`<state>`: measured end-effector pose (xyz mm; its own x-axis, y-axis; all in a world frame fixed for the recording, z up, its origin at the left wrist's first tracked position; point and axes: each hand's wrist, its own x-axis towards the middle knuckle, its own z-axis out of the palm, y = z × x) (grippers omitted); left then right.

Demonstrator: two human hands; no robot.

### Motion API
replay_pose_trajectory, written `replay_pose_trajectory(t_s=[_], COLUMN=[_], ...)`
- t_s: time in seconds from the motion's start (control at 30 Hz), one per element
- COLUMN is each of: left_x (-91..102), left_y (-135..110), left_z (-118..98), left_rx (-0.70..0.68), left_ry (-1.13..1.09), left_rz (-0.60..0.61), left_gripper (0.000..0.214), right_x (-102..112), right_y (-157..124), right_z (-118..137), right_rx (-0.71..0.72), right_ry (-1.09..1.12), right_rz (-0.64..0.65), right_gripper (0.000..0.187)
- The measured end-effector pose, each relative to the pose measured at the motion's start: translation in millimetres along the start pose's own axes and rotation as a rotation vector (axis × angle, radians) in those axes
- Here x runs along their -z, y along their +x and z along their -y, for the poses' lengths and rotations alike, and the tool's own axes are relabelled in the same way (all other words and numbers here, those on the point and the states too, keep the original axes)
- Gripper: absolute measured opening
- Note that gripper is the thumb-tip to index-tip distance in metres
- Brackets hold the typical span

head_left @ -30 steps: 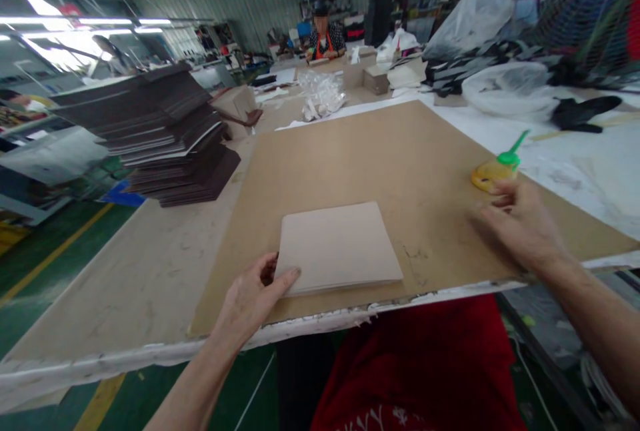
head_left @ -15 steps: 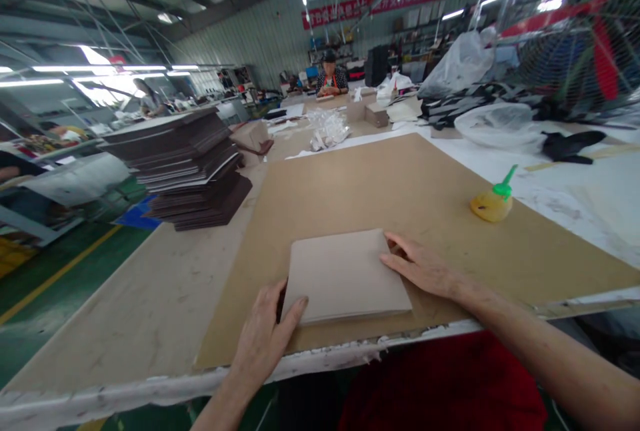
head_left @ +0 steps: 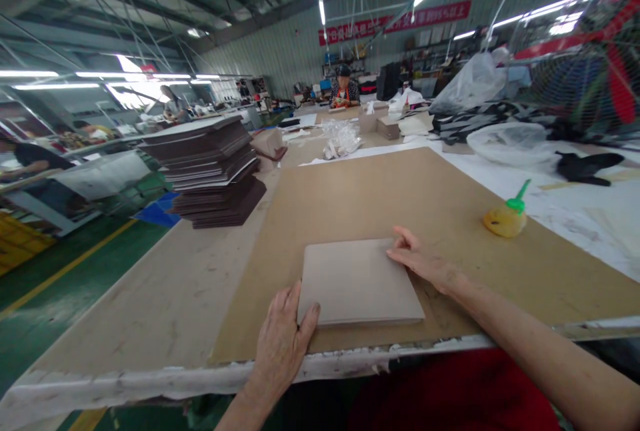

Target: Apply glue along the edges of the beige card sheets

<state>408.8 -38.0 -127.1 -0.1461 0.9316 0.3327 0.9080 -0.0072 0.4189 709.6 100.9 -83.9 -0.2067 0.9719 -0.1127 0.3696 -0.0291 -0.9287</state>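
A flat beige sheet-like piece (head_left: 357, 281), with thin layers showing along its front edge, lies on a tan board near the table's front. My left hand (head_left: 285, 324) rests at its left edge, fingers along the side and thumb at the near left corner. On the other side, my right hand (head_left: 423, 261) touches the right edge with the thumb. The forefinger points past the far right corner, apart from the thumb. Both hands look open, and neither lifts the piece. What the lower right fingers touch is hidden.
The tan board (head_left: 350, 197) covers much of the table. At left stands a tall stack of dark brown sheets (head_left: 215, 177). A yellow squeeze bottle (head_left: 505, 219) with a green nozzle is at right. Crumpled plastic (head_left: 341, 139), a black glove (head_left: 587, 165) and a fan (head_left: 595, 51) are farther off.
My right forefinger has lifted and straightened away from the piece's far right corner. My left fingers have drawn closer along the left edge. The whole view has shifted slightly.
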Motion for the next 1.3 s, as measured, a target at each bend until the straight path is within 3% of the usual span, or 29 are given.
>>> replay_pose_trajectory(t_s=[0.23, 0.43, 0.93, 1.13, 1.3], left_x=[-5.1, -7.5, -2.9, -0.3, -0.2], left_y=[-6, -7, -4, -3, -5], left_z=[7, 9, -6, -15, -14], left_rx=[-0.055, -0.074, -0.082, -0.055, -0.066], left_ry=[0.038, 0.087, 0.162, 0.182, 0.175], left_rz=[-0.023, 0.004, -0.026, -0.027, -0.026], left_gripper=[0.059, 0.065, 0.07, 0.071, 0.072], right_x=[6, 4, 2, -2, 6], right_y=[9, 10, 5, -10, -23], right_z=[-10, -13, -4, -5, -19], right_rx=[-0.04, 0.022, 0.01, -0.059, -0.102], right_ry=[0.045, 0.008, 0.175, 0.309, 0.387], right_rz=[0.047, -0.042, -0.05, -0.055, -0.026], right_gripper=[0.062, 0.049, 0.028, 0.047, 0.037])
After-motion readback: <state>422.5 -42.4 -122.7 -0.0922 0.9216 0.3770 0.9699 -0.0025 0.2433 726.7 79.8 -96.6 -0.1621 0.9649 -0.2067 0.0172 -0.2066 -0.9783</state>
